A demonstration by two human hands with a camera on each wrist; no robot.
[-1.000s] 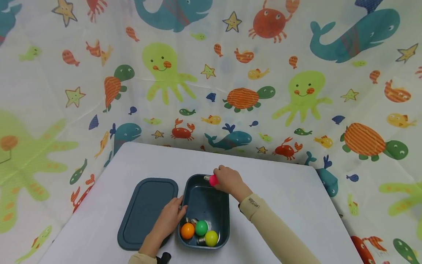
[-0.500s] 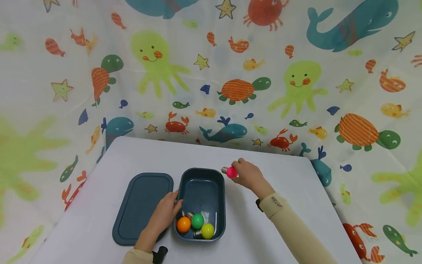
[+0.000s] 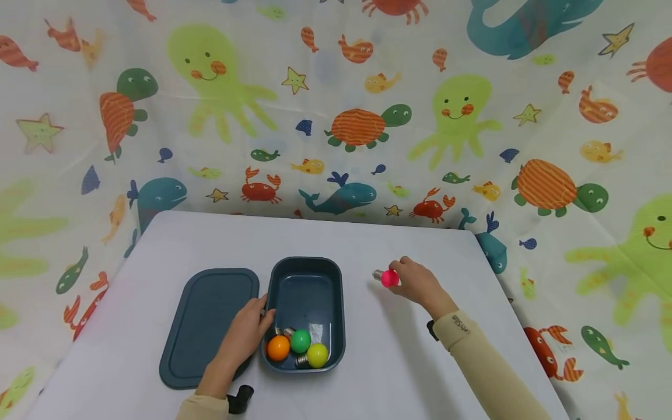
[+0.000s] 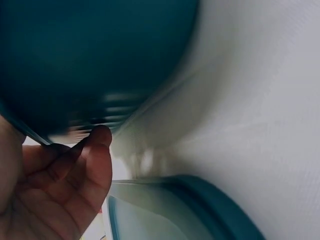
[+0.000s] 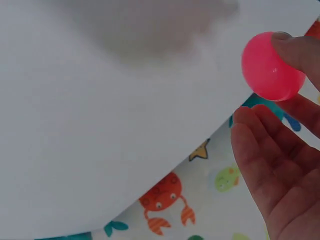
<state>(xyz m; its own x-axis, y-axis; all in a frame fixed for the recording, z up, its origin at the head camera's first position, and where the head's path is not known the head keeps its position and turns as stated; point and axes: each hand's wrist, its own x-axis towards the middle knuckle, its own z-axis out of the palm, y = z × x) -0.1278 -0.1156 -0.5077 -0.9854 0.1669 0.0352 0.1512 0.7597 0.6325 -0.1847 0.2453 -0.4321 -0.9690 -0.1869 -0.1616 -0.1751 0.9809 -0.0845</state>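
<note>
My right hand [image 3: 422,284] pinches a pink light bulb [image 3: 389,278] above the white table, to the right of the dark blue container [image 3: 342,315]. The bulb's metal screw base points left. In the right wrist view, thumb and a finger hold the pink globe [image 5: 270,67]. My left hand [image 3: 242,331] grips the container's left rim; in the left wrist view its fingers [image 4: 97,150] lie against the outer wall. Inside the container's near end lie an orange bulb [image 3: 278,347], a green bulb [image 3: 301,341] and a yellow bulb [image 3: 317,355].
A flat dark blue lid [image 3: 205,326] lies on the white table [image 3: 399,361] left of the container, partly under my left forearm. A curtain [image 3: 336,163] printed with sea animals hangs behind the table and along its sides.
My right hand has carried the pink bulb out from over the container's far end to the right, above the table. The left hand stays at the container's rim. The head view has shifted.
</note>
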